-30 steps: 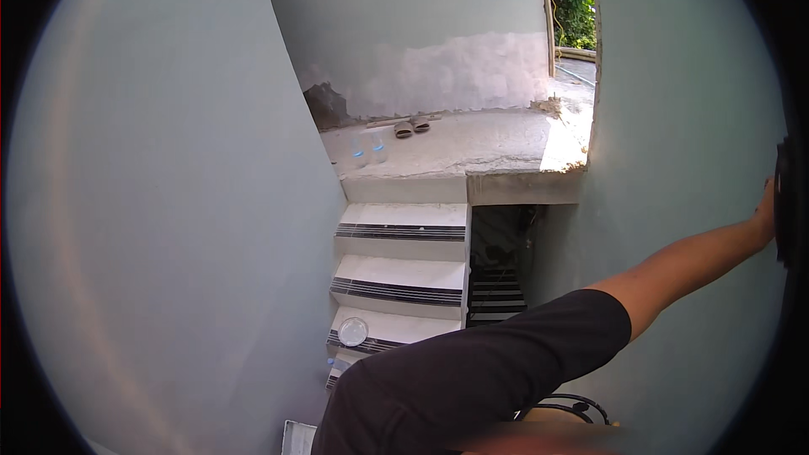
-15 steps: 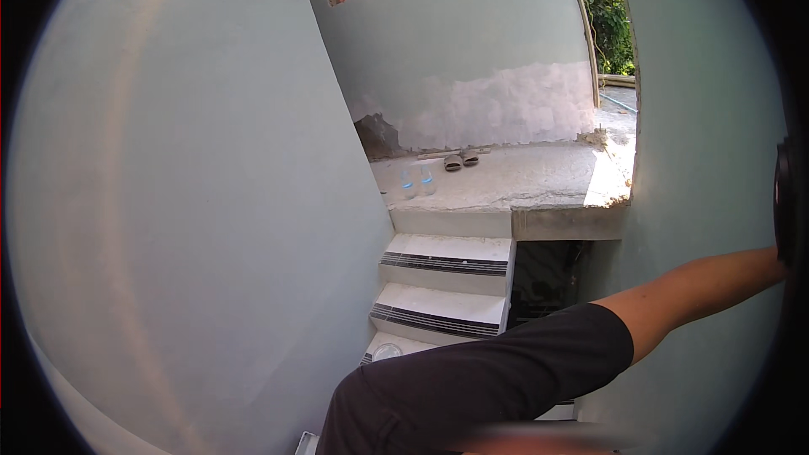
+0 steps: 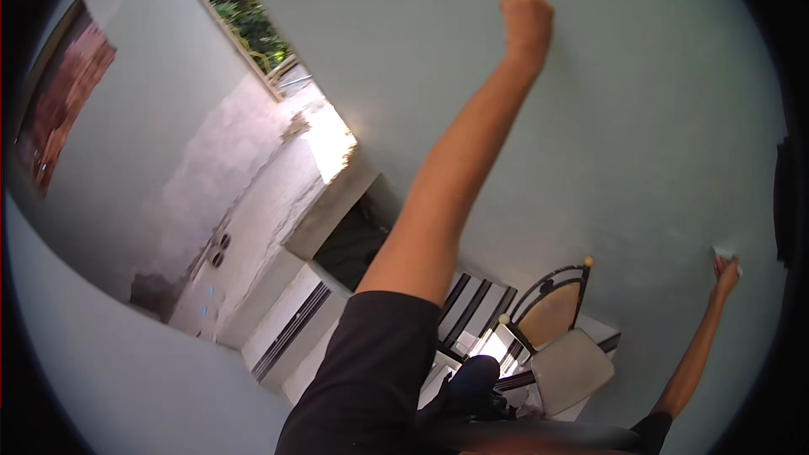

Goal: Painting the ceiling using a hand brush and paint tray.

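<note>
My left arm stretches up across the middle, its dark sleeve ending near the elbow. My left hand (image 3: 527, 27) is a closed fist at the grey-green wall (image 3: 624, 143); I see no object in it. Farther right and lower, my right hand (image 3: 723, 276) is closed round a small pale piece (image 3: 728, 259) that looks like cloth or paper. That piece lies at the wall's surface, its underside hidden by the fingers. Whether the left knuckles press on the wall or stop just short, I cannot tell.
Below are white steps (image 3: 291, 320) with dark striped edges and a chair (image 3: 573, 366) with a tan back. Left of my arm, a rough concrete landing (image 3: 261, 211) bears a pair of slippers (image 3: 221, 250). A dark gap (image 3: 354, 240) opens beside the steps. Greenery (image 3: 240, 13) shows through a doorway.
My view has swung right and tilted. The left arm, earlier reaching to the right edge with its hand out of sight, now points upward with the fist showing. My right hand has come into view.
</note>
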### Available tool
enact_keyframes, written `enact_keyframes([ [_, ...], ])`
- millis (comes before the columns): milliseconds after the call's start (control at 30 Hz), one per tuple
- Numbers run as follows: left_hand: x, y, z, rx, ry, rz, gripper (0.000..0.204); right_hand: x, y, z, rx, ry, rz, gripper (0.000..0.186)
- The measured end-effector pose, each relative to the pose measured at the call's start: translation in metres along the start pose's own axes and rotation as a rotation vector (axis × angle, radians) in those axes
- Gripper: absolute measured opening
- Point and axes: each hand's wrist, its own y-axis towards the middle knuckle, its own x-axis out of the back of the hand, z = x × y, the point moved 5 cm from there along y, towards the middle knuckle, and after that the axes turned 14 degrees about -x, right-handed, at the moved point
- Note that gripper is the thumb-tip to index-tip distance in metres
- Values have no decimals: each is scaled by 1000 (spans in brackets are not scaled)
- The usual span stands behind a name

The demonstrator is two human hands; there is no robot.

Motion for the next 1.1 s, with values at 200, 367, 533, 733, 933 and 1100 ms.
enact_keyframes([
  [200, -8, -45, 69, -48, 128, -81, 17, -163, -160, 199, 123, 149, 156, 41],
  [367, 8, -26, 25, -71, 1, -41, 19, -135, -204, 365, 502, 133, 157, 40],
  [533, 8, -30, 27, -26, -31, 138, 19, -126, -219, 463, 699, 204, 165, 44],
  [733, 3, -38, 42, -30, -42, 3, 18, -123, -204, 385, 404, 316, 138, 46],
  [933, 8, -31, 41, -70, -50, 8, 18, -84, -149, 197, 267, 274, 123, 43],
  [1100, 9, -27, 27, -104, -37, 1, 16, -33, -103, 59, 24, -31, -129, 40],
])
